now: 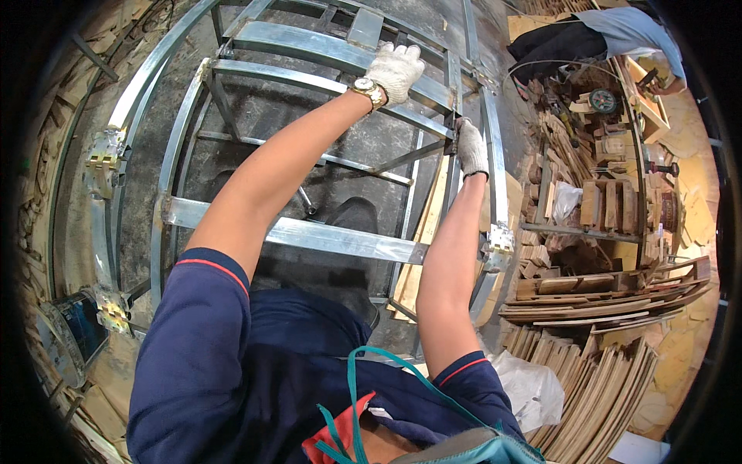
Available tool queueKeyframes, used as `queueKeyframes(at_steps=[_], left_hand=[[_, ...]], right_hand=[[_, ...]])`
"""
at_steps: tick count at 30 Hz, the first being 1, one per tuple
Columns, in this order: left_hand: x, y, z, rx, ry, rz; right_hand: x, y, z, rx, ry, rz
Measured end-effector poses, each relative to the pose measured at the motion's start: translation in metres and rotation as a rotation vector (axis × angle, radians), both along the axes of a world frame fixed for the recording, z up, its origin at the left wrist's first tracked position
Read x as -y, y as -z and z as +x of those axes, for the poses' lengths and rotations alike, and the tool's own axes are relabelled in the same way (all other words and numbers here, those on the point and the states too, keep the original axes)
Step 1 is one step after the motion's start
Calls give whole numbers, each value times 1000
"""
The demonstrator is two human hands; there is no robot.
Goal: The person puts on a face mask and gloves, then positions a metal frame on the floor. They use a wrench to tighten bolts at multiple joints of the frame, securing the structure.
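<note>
A large frame of shiny square metal tubing [340,237] stands around and in front of me. My left hand [396,71], in a white knitted glove with a watch at the wrist, is closed over a wide flat metal bar [309,44] across the far part of the frame. At the frame's right side my right hand [471,149], gloved too, is closed beside a corner joint [451,122]. A small dark piece shows by its fingers, but I cannot make out what it grips. Metal clamp-like fittings [499,241] sit on the outer rails, right and left.
Stacks of wooden strips [595,394] and a wooden rack [610,205] of blocks fill the right side. A co-worker in a light blue top [630,35] bends at the upper right. A clear plastic bag [529,390] lies near my right elbow. Wood scraps line the left.
</note>
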State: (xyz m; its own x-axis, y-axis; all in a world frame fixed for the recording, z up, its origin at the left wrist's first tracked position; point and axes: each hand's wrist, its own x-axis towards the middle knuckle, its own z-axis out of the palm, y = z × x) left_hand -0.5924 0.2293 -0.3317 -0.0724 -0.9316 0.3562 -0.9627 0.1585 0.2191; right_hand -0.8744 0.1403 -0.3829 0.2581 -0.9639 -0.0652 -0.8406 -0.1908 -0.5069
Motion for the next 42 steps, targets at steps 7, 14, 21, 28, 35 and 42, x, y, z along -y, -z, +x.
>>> queueKeyframes(at_steps=[7,14,21,28,35,42], left_hand=[[8,1,-1,-164,-26,-26],[50,2,-1,-210,58,201],[84,9,8,-98,198,290],[89,11,12,-139,255,398],[92,19,12,-149,231,314],[90,20,7,-105,259,258]], right_hand=[[-12,-11,5,14,1,28],[-15,-8,-4,292,162,93],[-27,-24,16,356,235,194],[-52,-51,37,408,353,303],[-43,-43,29,444,328,291],[-39,-38,15,325,306,226]])
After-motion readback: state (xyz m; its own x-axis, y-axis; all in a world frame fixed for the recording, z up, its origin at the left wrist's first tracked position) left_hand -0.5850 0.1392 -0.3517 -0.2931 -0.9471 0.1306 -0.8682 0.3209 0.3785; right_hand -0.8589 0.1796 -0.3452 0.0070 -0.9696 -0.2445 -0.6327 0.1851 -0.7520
